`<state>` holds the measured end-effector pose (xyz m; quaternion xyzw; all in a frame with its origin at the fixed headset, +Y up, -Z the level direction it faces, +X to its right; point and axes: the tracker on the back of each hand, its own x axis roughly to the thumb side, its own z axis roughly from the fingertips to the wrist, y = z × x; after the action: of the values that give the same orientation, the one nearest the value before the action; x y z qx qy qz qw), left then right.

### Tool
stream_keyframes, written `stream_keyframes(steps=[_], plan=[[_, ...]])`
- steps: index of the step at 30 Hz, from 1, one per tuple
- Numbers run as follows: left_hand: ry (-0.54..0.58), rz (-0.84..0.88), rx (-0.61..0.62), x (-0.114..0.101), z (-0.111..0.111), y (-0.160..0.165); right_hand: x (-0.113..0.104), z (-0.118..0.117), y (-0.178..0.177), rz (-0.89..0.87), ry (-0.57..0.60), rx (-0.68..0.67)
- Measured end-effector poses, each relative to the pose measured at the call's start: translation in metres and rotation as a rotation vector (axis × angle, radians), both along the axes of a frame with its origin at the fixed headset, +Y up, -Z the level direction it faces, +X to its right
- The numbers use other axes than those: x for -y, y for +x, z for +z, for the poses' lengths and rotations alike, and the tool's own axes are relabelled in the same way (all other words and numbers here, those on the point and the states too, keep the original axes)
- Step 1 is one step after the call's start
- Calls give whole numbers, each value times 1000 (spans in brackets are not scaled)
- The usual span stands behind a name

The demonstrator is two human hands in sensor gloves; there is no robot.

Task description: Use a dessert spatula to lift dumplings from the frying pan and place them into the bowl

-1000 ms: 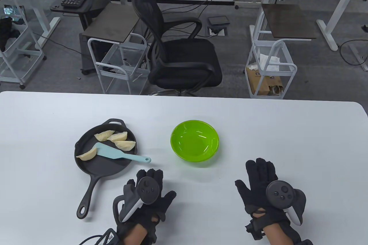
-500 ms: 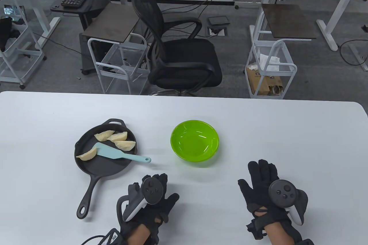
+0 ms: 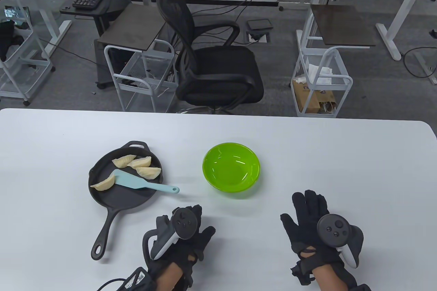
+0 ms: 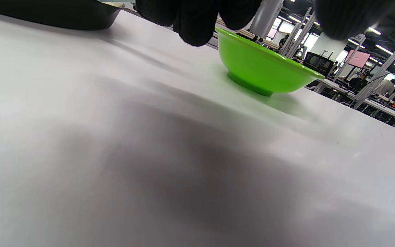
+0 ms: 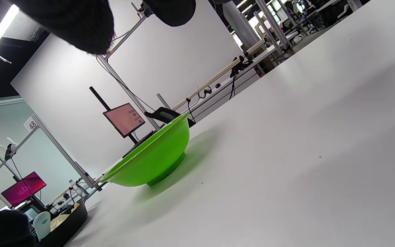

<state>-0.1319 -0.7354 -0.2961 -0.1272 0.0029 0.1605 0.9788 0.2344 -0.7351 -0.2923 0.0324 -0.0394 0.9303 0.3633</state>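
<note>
So at this point I had both hands flat near the tabletop's near edge, left hand (image 3: 181, 236) and right hand (image 3: 317, 226) with fingers spread and holding nothing, and nothing had been moved yet. All four dumplings (image 3: 136, 170) sat in the frying pan (image 3: 119, 199) left of centre, the dessert spatula (image 3: 143, 183) lay across it with its blade inside and handle poking over the rim toward the green bowl (image 3: 231, 166) at mid-tabletop. My thinking was to pinch that handle end low with the left hand, steady the pan, then slide the blade flat under one dumpling rather than shoving it.
</note>
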Motion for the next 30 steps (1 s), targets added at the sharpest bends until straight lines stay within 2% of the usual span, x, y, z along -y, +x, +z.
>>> stream_keyframes(steps=[5, 12, 19, 30], plan=[[-40, 35, -48, -4, -16, 3, -1, 1, -1, 3, 17, -3], [-193, 166, -159, -4, -50, 5, 0, 1, -2, -1, 16, -9], [-264, 213, -287, -5, -78, 9, -1, 2, -1, -10, 32, -6], [-343, 267, -445, 5, -107, -1, -5, 5, -2, -24, 69, -8]])
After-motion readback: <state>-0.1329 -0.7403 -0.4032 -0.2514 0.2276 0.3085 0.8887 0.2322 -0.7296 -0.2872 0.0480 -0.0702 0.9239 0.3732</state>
